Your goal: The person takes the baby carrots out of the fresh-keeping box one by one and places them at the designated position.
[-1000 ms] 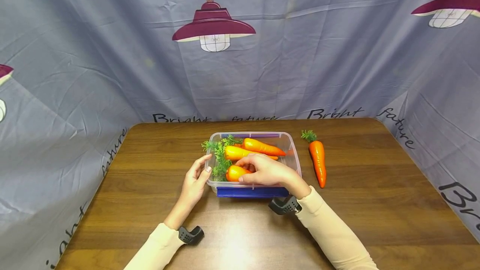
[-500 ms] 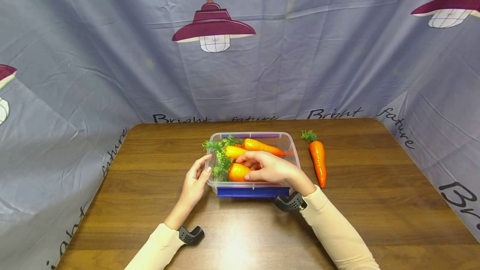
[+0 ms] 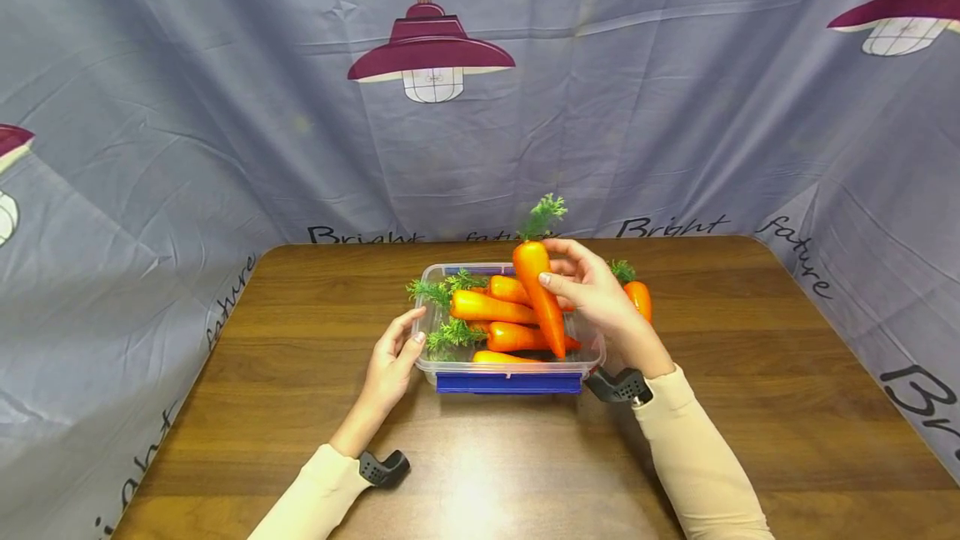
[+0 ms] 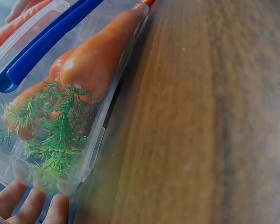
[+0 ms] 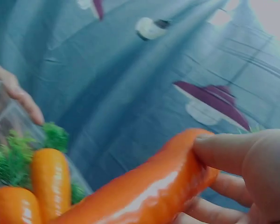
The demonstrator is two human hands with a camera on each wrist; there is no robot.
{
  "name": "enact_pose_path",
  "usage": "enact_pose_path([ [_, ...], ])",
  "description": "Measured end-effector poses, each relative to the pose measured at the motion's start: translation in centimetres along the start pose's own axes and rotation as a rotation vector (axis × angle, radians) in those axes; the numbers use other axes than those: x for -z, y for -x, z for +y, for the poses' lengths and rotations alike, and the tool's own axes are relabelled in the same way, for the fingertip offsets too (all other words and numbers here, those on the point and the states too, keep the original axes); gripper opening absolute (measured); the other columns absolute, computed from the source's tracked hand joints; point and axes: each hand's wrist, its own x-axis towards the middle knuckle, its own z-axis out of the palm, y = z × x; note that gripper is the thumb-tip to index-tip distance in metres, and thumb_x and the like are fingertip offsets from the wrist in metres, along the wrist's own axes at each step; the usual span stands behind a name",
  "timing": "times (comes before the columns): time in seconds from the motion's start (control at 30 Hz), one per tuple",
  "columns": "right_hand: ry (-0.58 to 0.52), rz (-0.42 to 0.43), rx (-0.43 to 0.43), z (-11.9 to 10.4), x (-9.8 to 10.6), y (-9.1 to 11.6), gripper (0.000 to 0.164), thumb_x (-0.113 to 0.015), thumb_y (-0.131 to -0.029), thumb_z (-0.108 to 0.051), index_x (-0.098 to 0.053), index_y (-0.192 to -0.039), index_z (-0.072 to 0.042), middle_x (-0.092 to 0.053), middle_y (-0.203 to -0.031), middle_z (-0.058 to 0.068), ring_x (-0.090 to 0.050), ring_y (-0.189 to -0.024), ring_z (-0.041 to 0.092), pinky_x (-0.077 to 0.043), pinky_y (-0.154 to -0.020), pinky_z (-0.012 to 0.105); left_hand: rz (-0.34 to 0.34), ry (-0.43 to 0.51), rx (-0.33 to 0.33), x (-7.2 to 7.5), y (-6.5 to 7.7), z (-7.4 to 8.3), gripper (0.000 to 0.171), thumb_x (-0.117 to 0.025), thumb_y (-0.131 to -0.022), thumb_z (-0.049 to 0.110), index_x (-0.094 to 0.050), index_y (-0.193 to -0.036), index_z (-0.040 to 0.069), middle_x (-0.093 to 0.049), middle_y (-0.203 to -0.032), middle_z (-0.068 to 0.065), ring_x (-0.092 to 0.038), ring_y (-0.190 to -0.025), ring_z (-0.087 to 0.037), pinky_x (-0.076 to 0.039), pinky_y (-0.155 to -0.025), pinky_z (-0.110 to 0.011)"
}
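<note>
My right hand [image 3: 596,286] pinches an orange carrot [image 3: 542,298] between thumb and fingers, holding it up over the box with its green top [image 3: 546,215] pointing away and its tip down toward me. In the right wrist view, the held carrot [image 5: 149,186] fills the lower middle. Below it, a clear plastic box [image 3: 420,352] with blue clips contains several more carrots [image 3: 491,307], their leafy tops at the left end. My left hand [image 3: 393,357] rests against the box's left side; in the left wrist view its fingertips [image 4: 58,207] touch the outer wall.
Right of the box, one more carrot [image 3: 639,298] lies on the brown wooden table [image 3: 750,373], partly hidden by my right hand. A grey-blue curtain [image 3: 637,107] printed with lamps and lettering stands behind and at the sides.
My right hand has lifted a carrot out of the box, moving up and to the right, and turned its green top away. Other carrots in the box now show. The left hand stays put.
</note>
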Motion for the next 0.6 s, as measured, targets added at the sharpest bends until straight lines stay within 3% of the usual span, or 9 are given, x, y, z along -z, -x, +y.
enact_pose_path([
  [0.07, -0.066, 0.033, 0.003, 0.0, 1.1, 0.2, 0.044, -0.055, -0.1, -0.001, -0.042, -0.142, -0.002, -0.07, -0.106, -0.004, -0.07, -0.088, 0.009, -0.061, -0.072, 0.028, -0.003, 0.0, -0.001, -0.1, 0.0, 0.0, 0.039, -0.051, -0.102, 0.003, -0.051, -0.141, -0.006, -0.049, -0.151, -0.027, -0.039, -0.144, -0.042, -0.037, -0.105, -0.01],
  [0.17, -0.137, 0.052, -0.005, 0.1, 2.6, 0.6, 0.034, -0.054, -0.102, -0.003, -0.047, -0.134, -0.012, -0.071, -0.102, -0.008, -0.07, -0.088, 0.008, -0.062, -0.072, 0.028, -0.004, 0.0, 0.002, -0.1, 0.0, 0.0, 0.039, -0.05, -0.103, 0.003, -0.051, -0.141, -0.005, -0.049, -0.151, -0.027, -0.037, -0.144, -0.044, -0.037, -0.105, -0.01],
  [0.4, -0.147, 0.097, -0.037, 0.8, 6.0, 2.1, 0.027, -0.054, -0.103, -0.006, -0.052, -0.125, -0.023, -0.073, -0.096, -0.009, -0.069, -0.08, 0.007, -0.06, -0.067, 0.026, 0.0, 0.002, -0.003, 0.0, 0.0, -0.1, 0.039, -0.05, -0.103, 0.003, -0.051, -0.141, -0.006, -0.049, -0.151, -0.028, -0.038, -0.143, -0.044, -0.038, -0.104, -0.01],
  [0.47, -0.143, 0.124, -0.047, 1.2, 7.2, 2.6, 0.027, -0.055, -0.103, -0.007, -0.051, -0.124, -0.024, -0.073, -0.095, -0.01, -0.069, -0.078, 0.007, -0.06, -0.066, 0.025, 0.0, 0.003, -0.004, 0.0, -0.1, -0.1, 0.039, -0.05, -0.103, 0.003, -0.05, -0.141, -0.007, -0.049, -0.151, -0.028, -0.04, -0.143, -0.039, -0.038, -0.104, -0.01],
  [0.6, -0.143, 0.164, -0.07, 2.3, 10.0, 3.9, 0.028, -0.054, -0.103, -0.006, -0.049, -0.124, -0.025, -0.073, -0.094, -0.011, -0.07, -0.078, 0.006, -0.06, -0.064, 0.025, -0.001, 0.003, -0.009, 0.0, 0.0, -0.2, 0.039, -0.05, -0.103, 0.003, -0.05, -0.14, -0.008, -0.049, -0.15, -0.029, -0.048, -0.137, -0.01, -0.039, -0.103, -0.01],
])
